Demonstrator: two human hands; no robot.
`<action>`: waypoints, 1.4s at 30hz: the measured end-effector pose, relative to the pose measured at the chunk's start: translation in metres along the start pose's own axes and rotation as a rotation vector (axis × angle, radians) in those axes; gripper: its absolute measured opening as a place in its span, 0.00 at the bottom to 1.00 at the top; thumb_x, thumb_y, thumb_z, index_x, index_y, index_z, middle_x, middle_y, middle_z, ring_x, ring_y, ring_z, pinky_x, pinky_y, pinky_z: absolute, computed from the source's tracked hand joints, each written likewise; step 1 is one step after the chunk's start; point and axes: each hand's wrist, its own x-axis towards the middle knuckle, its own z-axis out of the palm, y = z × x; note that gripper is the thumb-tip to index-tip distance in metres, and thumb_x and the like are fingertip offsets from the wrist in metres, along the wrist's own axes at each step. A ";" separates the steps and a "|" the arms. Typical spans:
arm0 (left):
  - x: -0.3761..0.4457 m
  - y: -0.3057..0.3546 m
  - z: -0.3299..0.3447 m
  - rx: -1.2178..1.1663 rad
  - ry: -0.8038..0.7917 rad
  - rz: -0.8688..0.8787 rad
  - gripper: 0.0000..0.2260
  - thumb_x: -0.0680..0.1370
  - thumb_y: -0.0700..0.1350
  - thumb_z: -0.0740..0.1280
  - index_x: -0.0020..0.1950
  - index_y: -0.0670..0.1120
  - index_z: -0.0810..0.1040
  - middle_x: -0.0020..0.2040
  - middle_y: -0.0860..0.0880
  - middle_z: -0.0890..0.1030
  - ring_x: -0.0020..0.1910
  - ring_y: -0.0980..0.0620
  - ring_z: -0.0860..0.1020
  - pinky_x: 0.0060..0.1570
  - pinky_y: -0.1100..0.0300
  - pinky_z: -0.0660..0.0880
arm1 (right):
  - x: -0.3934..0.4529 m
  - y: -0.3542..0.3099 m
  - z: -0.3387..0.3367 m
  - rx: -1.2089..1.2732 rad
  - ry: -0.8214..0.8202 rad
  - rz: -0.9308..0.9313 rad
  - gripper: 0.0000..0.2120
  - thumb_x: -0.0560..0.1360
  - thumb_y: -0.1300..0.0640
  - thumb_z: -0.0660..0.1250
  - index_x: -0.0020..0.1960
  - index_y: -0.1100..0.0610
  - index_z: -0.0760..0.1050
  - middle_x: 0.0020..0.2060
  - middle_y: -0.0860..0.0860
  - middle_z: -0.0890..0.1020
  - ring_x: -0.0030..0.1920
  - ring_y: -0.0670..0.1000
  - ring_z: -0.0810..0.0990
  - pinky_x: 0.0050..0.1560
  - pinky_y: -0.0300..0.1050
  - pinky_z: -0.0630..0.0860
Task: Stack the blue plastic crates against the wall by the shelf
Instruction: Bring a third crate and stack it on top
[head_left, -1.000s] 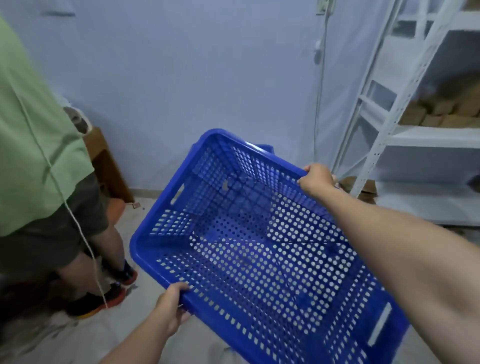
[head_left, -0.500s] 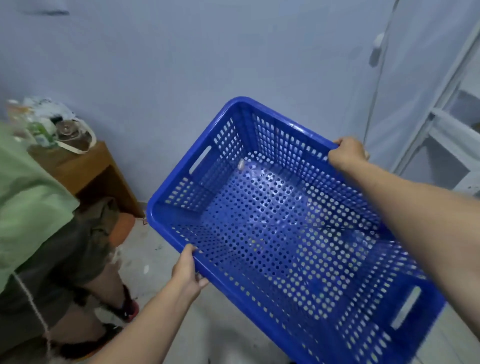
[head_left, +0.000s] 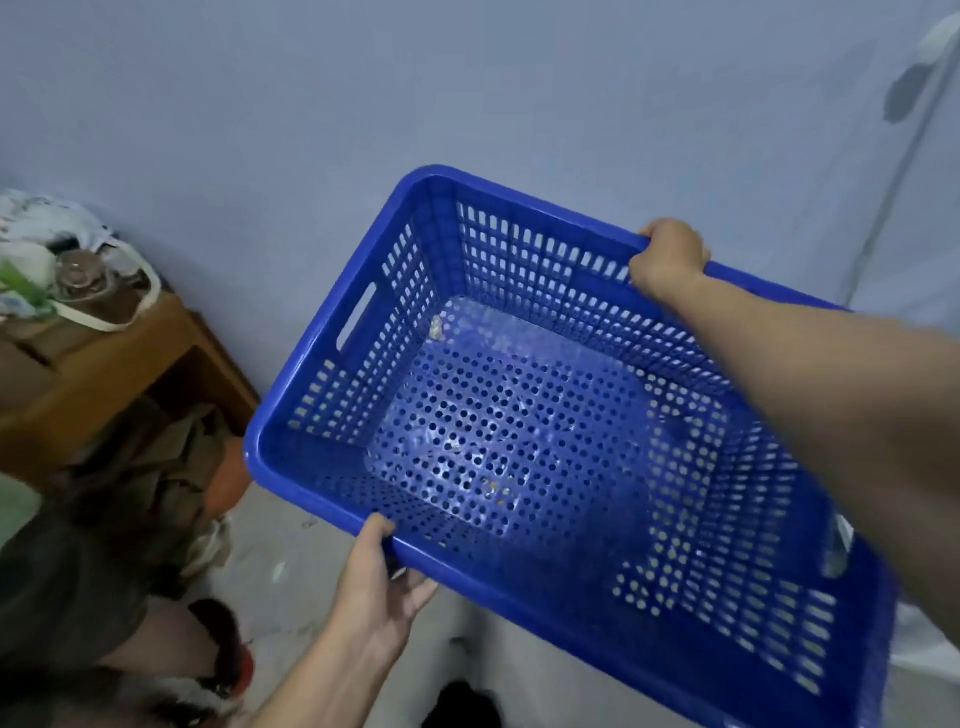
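Both hands grip the blue crate (head_left: 519, 441): left hand (head_left: 379, 577) lower middle, right hand (head_left: 667, 260) upper right. It could bump the wooden table (head_left: 130, 358) at left.

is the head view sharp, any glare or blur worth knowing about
Head view: soft overall; whitish glare on the perforated floor of the blue plastic crate; its near right corner smears with motion blur; the wooden side table at the left edge is hazy; the cord on the wall bows from wide-angle distortion.

I log: pale blue wall (head_left: 311, 104) far; wooden side table (head_left: 119, 358) left (cluttered top); grey concrete floor (head_left: 291, 561) near; white cable (head_left: 893, 197) right.
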 end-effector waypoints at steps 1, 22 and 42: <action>0.010 0.005 0.009 -0.010 -0.013 -0.005 0.05 0.78 0.41 0.59 0.46 0.46 0.74 0.39 0.46 0.77 0.36 0.47 0.80 0.29 0.55 0.82 | 0.018 -0.005 0.012 -0.014 0.004 -0.013 0.19 0.70 0.69 0.64 0.58 0.57 0.79 0.57 0.59 0.81 0.62 0.63 0.76 0.62 0.51 0.71; 0.142 0.083 0.121 0.080 0.191 -0.256 0.04 0.79 0.33 0.62 0.50 0.36 0.76 0.43 0.39 0.81 0.42 0.41 0.81 0.42 0.51 0.79 | 0.200 -0.042 0.219 -0.462 -0.083 -0.074 0.18 0.77 0.67 0.60 0.61 0.51 0.77 0.56 0.58 0.75 0.60 0.62 0.70 0.53 0.53 0.63; 0.225 0.198 0.178 1.359 -0.130 0.810 0.01 0.77 0.39 0.63 0.47 0.44 0.73 0.38 0.49 0.78 0.41 0.48 0.77 0.40 0.56 0.71 | 0.085 0.092 0.111 -0.330 0.020 0.074 0.28 0.71 0.52 0.58 0.71 0.57 0.71 0.65 0.61 0.76 0.66 0.64 0.72 0.67 0.60 0.64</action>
